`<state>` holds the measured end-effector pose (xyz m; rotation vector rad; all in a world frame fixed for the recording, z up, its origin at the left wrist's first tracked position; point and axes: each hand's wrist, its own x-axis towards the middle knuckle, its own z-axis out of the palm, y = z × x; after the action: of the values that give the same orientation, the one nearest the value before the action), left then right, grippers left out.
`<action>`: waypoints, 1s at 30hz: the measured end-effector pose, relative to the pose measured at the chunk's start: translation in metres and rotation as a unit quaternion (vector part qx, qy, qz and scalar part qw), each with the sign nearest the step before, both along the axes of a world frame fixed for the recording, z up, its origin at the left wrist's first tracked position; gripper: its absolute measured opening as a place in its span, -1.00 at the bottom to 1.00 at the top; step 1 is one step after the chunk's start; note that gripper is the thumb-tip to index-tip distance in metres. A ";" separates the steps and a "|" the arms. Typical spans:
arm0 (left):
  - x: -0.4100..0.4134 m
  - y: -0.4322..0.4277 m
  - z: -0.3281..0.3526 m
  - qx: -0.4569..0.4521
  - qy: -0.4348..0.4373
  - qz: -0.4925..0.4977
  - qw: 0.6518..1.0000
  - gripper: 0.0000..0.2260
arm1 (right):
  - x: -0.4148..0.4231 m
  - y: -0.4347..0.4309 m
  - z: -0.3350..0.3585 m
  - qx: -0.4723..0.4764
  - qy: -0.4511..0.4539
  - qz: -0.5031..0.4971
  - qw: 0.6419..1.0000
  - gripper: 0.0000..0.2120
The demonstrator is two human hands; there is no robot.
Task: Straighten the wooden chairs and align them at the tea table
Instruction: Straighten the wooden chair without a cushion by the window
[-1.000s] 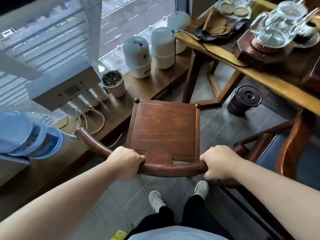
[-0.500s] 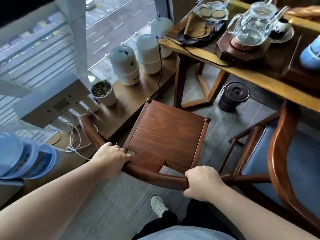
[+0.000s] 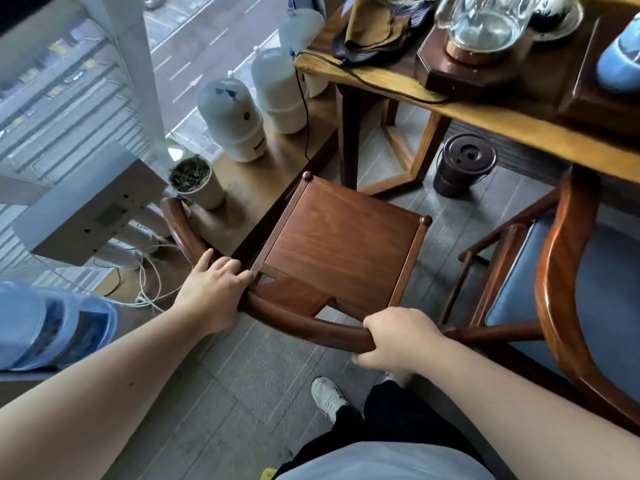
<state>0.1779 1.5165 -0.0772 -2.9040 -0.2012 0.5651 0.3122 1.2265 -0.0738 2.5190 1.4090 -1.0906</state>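
Note:
A dark wooden chair (image 3: 341, 242) with a square seat and a curved back rail stands in front of me, turned at an angle, its front corner near the leg of the tea table (image 3: 491, 126). My left hand (image 3: 213, 289) rests on the left part of the rail with its fingers loosening. My right hand (image 3: 398, 339) is wrapped around the right part of the rail. A second wooden chair (image 3: 568, 299) with a blue cushion stands to the right, tucked under the table edge.
A low wooden ledge (image 3: 263, 178) by the window carries white tanks (image 3: 232, 119) and a small plant pot (image 3: 195, 180). A dark lidded bucket (image 3: 462, 164) sits under the table. A glass kettle (image 3: 485, 26) on its base stands on the table. Cables lie at left.
The chair has swung clockwise and moved toward the table and the second chair. My left hand has slackened its grasp on the rail; the right hand keeps hold.

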 end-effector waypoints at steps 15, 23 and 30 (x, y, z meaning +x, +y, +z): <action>0.012 0.047 -0.002 -0.055 0.059 -0.153 0.985 -0.51 | -0.012 0.042 0.005 -0.003 0.045 0.007 0.999 -0.59; 0.029 0.060 -0.004 -0.104 0.021 -0.230 0.967 -0.46 | -0.022 0.059 0.013 -0.106 0.045 -0.082 0.990 -0.73; 0.040 0.060 0.005 -0.047 0.156 -0.249 0.955 -0.37 | -0.023 0.070 0.015 -0.154 0.043 -0.113 0.981 -0.73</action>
<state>0.2179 1.5761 -0.0724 -2.7338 0.5966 0.9336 0.2893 1.2963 -0.0590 2.4698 0.8962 -1.3504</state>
